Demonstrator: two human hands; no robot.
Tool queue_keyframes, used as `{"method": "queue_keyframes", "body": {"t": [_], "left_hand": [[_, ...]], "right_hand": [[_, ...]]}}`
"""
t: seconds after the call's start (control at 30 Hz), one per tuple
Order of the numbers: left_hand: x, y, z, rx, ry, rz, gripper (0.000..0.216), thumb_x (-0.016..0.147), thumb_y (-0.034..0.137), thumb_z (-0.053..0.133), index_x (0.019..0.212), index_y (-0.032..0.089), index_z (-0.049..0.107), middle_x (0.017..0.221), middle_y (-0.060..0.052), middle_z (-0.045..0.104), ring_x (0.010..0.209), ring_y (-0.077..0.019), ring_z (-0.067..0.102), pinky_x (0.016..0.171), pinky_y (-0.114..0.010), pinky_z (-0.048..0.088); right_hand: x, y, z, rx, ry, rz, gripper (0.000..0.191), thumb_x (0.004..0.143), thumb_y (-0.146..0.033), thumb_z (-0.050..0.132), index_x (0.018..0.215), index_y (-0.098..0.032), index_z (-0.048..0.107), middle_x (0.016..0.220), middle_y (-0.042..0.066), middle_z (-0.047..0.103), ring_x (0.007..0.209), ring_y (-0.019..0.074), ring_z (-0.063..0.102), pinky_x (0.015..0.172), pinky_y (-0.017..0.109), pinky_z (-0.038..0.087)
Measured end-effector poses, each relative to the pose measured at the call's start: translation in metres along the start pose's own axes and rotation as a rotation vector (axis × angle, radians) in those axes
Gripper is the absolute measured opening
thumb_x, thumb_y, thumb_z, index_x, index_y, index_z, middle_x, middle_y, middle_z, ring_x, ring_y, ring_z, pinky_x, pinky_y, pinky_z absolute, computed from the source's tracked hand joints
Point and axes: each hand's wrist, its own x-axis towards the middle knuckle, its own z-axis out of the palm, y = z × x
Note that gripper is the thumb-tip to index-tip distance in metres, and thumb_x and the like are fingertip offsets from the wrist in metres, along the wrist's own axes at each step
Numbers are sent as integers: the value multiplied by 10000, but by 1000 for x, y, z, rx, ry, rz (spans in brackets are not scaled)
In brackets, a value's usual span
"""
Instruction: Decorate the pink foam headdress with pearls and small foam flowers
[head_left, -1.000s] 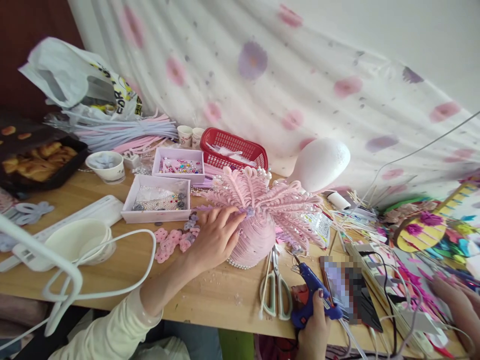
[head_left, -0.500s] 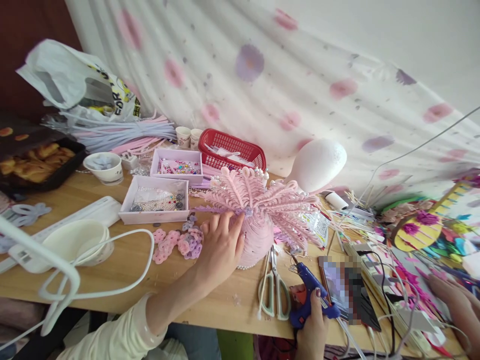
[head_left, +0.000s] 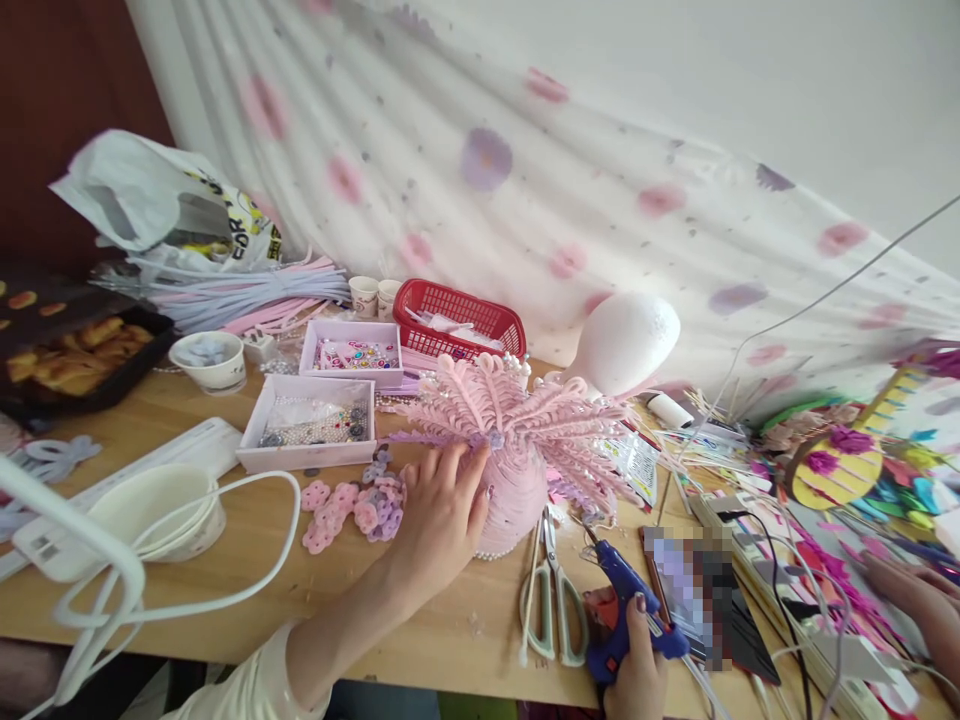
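Note:
My left hand (head_left: 442, 510) rests on a rounded pink chenille headdress (head_left: 517, 500), its fingers curved against the side and the index fingertip at a small purple flower (head_left: 493, 441). Feather-like pink loops with white beads fan out from the headdress top. Beads edge its lower rim. My right hand (head_left: 636, 670) grips a blue hot glue gun (head_left: 626, 590) near the table's front edge, nozzle pointing up and left, apart from the headdress. Scissors (head_left: 553, 600) and a thin stick (head_left: 531, 600) lie between the headdress and the glue gun.
Pink and purple flowers (head_left: 352, 512), bead boxes (head_left: 306, 455) and a red basket (head_left: 457, 320) surround the headdress. A white foam head (head_left: 628, 340) stands behind. White cable (head_left: 259, 570) loops at left. Right are a phone (head_left: 679, 590), a power strip (head_left: 780, 600) and another person's hand (head_left: 911, 600).
The view has tilted slightly upward, so the table things sit lower in the picture. My left hand stays on the headdress, and my right hand still holds the glue gun.

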Motion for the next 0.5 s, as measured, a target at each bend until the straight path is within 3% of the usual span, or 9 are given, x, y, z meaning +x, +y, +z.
{"method": "queue_keyframes", "body": {"t": [0.27,0.5], "left_hand": [[1,4,4,104,19,15,460,949,192,454,1406,226,501,1166,-102,624,1027,-292,528,813,-452,395],[-3,4,15,147,53,48,478,963,210,436,1439,189,464,1169,-115,623,1043,-294,531,859,-466,409]], "right_hand": [[6,-2,-10,-29,32,-38,558,663,-580,806,1053,-190,722,731,29,642,691,219,582,540,284,452],[4,7,0,-4,48,-4,606,683,-627,756,1072,-164,720,703,1,652,635,179,574,495,249,430]]}}
